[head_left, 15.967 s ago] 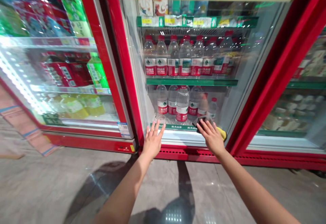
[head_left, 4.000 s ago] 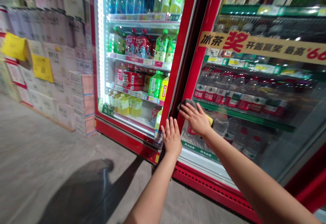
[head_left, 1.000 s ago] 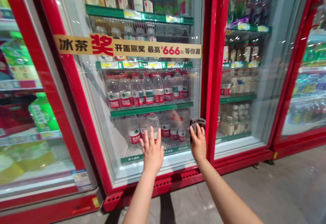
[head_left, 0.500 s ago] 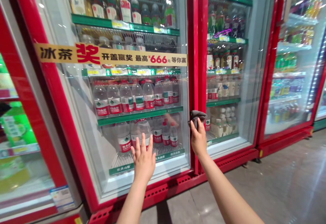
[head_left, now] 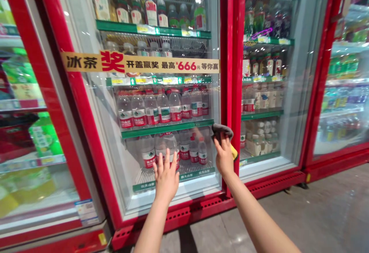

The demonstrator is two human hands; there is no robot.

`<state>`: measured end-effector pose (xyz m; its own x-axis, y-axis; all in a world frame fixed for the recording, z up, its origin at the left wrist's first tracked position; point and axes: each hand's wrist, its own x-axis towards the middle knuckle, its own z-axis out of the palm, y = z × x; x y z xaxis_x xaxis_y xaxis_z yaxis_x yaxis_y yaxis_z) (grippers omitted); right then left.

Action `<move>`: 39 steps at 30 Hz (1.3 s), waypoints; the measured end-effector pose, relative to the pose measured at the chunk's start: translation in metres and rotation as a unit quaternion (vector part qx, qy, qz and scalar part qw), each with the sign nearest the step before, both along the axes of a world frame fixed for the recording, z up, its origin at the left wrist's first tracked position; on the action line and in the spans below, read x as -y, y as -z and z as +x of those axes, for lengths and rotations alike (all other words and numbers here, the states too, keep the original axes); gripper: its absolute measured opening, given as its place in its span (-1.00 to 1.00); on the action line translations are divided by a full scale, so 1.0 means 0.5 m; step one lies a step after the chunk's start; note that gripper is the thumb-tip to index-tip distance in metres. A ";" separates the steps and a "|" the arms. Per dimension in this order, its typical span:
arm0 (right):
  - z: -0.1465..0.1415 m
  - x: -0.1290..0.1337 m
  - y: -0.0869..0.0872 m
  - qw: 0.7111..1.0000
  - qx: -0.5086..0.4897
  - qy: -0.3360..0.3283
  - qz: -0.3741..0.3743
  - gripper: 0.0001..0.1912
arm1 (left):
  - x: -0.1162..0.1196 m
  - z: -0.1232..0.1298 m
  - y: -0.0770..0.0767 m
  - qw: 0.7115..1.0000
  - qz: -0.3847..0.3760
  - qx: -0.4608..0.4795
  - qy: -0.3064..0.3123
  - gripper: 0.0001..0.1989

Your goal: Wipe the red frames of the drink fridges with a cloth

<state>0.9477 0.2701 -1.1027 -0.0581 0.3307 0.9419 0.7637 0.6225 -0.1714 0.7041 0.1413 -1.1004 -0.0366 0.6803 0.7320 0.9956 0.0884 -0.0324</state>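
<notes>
A glass-doored drinks fridge (head_left: 173,203) with a red frame stands before me. My left hand (head_left: 167,178) is open, its fingers spread, in front of the lower glass; whether it touches the pane I cannot tell. In my right hand (head_left: 225,159) is a dark grey cloth (head_left: 223,130) with a yellow part showing beside the fingers. The cloth lies against the door's right edge, over the red frame post (head_left: 233,72). Behind the glass, water bottles (head_left: 151,109) with red caps and red-and-white labels fill the lower shelves.
A yellow banner strip (head_left: 141,63) with Chinese writing crosses the door. More red fridges stand to the left and right, including one holding green bottles (head_left: 43,138). The grey tiled floor (head_left: 331,214) runs along the front, under a red slotted base (head_left: 198,209).
The view has shifted, so the fridges sit further right in the picture. Against the door, the cloth has moved left from the frame, and its yellow part has come into sight.
</notes>
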 end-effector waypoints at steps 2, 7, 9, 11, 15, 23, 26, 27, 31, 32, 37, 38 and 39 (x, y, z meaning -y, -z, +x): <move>-0.021 0.016 0.054 0.999 0.031 -0.026 -0.007 0.02 | 0.003 -0.001 -0.002 1.000 -0.006 -0.003 0.001 -0.17; -0.052 0.007 0.031 0.997 -0.050 -0.034 -0.042 0.04 | 0.012 0.006 -0.013 1.000 -0.005 0.012 -0.007 -0.18; -0.074 -0.001 -0.028 0.994 -0.084 -0.045 -0.045 -0.02 | 0.017 0.003 -0.017 1.000 -0.008 0.016 -0.011 -0.18; -0.103 0.002 -0.063 0.994 -0.087 -0.050 -0.041 -0.07 | 0.024 -0.004 -0.019 1.000 -0.015 0.014 -0.011 -0.18; -0.129 0.034 -0.008 0.998 0.028 -0.047 -0.018 -0.06 | 0.040 -0.025 -0.020 1.000 -0.021 0.008 -0.016 -0.18; -0.101 0.021 0.022 0.996 -0.080 -0.018 -0.039 -0.13 | 0.073 -0.065 -0.039 0.998 -0.019 0.039 -0.052 -0.17; -0.150 0.038 -0.003 0.998 -0.018 -0.041 -0.035 -0.12 | 0.082 -0.080 -0.039 0.996 -0.038 0.044 -0.065 -0.15; -0.163 0.048 0.002 0.998 0.022 -0.046 -0.031 -0.12 | 0.084 -0.083 -0.037 0.996 -0.041 0.042 -0.066 -0.13; -0.162 0.070 0.049 0.989 0.129 -0.074 0.021 -0.17 | 0.093 -0.091 -0.034 0.996 -0.043 0.038 -0.069 -0.10; -0.151 0.068 0.054 0.988 0.122 -0.083 0.037 -0.19 | 0.096 -0.093 -0.035 0.996 -0.043 0.042 -0.070 -0.10; -0.146 0.049 -0.014 0.991 -0.055 -0.102 0.072 -0.33 | 0.117 -0.117 -0.041 0.994 -0.048 0.060 -0.081 -0.10; -0.163 0.054 -0.032 0.988 -0.082 -0.104 0.074 -0.35 | 0.121 -0.123 -0.041 0.993 -0.050 0.061 -0.083 -0.10; -0.183 0.062 -0.047 0.987 -0.098 -0.105 0.075 -0.37 | 0.124 -0.130 -0.040 0.993 -0.051 0.062 -0.086 -0.10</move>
<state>0.8563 0.2391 -1.0792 0.0783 0.1874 0.9792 0.5759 0.7932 -0.1978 0.6390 0.0793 -1.0806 -0.2436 0.7262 0.6428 0.9631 0.2592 0.0721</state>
